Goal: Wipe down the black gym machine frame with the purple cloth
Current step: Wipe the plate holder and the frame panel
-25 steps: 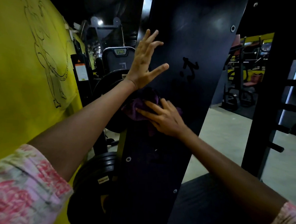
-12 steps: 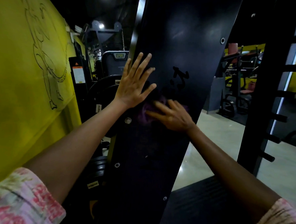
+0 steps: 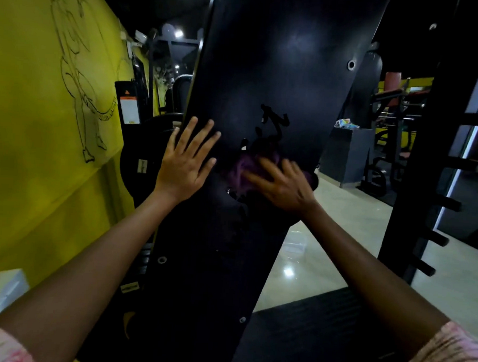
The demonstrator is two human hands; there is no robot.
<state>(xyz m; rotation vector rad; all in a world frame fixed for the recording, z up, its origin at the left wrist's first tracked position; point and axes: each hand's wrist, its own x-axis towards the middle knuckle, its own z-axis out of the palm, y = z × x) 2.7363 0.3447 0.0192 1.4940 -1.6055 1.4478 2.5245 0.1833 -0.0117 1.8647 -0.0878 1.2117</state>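
Observation:
A tall black panel of the gym machine frame (image 3: 279, 72) leans up in front of me, with a few bolt holes and a dark logo mark. My left hand (image 3: 185, 161) lies flat on its left edge, fingers straight and spread. My right hand (image 3: 283, 184) presses the crumpled purple cloth (image 3: 242, 168) against the panel with straight fingers. Most of the cloth is hidden under that hand.
A yellow wall (image 3: 42, 115) with a line drawing runs close on the left. Black weight plates (image 3: 139, 161) sit behind the panel's left edge. A black rack upright with pegs (image 3: 438, 163) stands at the right. Pale shiny floor (image 3: 326, 227) and a dark mat (image 3: 307, 331) lie below.
My right hand has slid the cloth to the right across the panel. My left hand has come down and now rests lower on the panel's left edge.

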